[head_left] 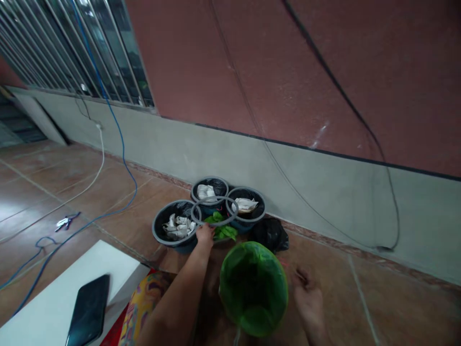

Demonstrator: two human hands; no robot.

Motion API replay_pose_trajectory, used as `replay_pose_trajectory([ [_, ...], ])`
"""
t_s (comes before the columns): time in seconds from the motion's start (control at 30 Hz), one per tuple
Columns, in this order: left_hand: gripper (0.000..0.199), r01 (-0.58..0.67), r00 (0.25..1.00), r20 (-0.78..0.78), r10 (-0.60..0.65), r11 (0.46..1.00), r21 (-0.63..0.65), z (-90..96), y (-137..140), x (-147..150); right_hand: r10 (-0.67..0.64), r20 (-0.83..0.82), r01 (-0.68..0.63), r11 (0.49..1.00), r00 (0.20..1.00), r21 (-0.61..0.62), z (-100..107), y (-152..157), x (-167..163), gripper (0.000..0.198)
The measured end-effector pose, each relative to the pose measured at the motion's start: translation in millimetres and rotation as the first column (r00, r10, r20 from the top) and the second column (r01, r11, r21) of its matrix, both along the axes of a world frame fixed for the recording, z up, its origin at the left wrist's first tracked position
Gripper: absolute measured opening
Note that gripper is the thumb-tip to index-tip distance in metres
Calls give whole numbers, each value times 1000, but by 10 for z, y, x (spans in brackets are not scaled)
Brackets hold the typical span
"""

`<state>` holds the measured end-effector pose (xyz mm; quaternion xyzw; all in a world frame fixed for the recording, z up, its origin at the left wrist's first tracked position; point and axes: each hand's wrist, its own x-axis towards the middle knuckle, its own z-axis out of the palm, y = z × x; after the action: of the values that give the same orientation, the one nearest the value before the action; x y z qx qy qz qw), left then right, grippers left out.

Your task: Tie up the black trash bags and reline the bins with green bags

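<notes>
A thin grey plastic ring (236, 207) is held at its near edge by my left hand (205, 234), whose fingers are closed on it. Bright green plastic bags (226, 232) lie bunched below the ring, beside that hand. In front of me stands a round bin (254, 288) lined with a green bag that is folded over its rim. To the right of the bin and apart from it, my right hand (310, 300) is raised with its fingers partly curled. Blur and shade hide whether it holds anything.
Three dark bins stand by the wall: a left one (154, 230), a back one (194, 192) and a right one (262, 211), with black liners and crumpled white material. A black bag (270, 234) lies beside them. A phone (90, 307) rests on a white box (39, 307); keys (65, 222) and a blue cable (118, 209) lie leftward.
</notes>
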<state>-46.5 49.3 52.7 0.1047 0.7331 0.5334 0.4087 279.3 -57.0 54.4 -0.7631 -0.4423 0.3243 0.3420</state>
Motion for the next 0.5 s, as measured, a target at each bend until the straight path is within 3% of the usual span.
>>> replay_pose_trajectory([
  [0.1, 12, 33, 997, 66, -42, 991, 131, 199, -354, 146, 44, -79, -39, 997, 996, 67, 253, -3, -133, 63],
  [0.17, 16, 111, 972, 166, -168, 946, 306, 284, -684, 285, 71, -113, -60, 993, 991, 98, 365, -25, -170, 60],
  [0.23, 22, 219, 914, 239, -328, 894, 390, 319, -1028, 421, 110, -132, -97, 990, 985, 106, 404, -62, -148, 56],
  [0.37, 25, 484, 788, 285, -546, 835, 263, 250, -1488, 585, 61, -114, -55, 997, 992, 55, 258, -174, 29, 49],
  [0.5, 12, 626, 777, 121, -617, 779, -46, 93, -1517, 605, 8, 10, -7, 999, 1000, -44, -55, -285, 172, 32],
])
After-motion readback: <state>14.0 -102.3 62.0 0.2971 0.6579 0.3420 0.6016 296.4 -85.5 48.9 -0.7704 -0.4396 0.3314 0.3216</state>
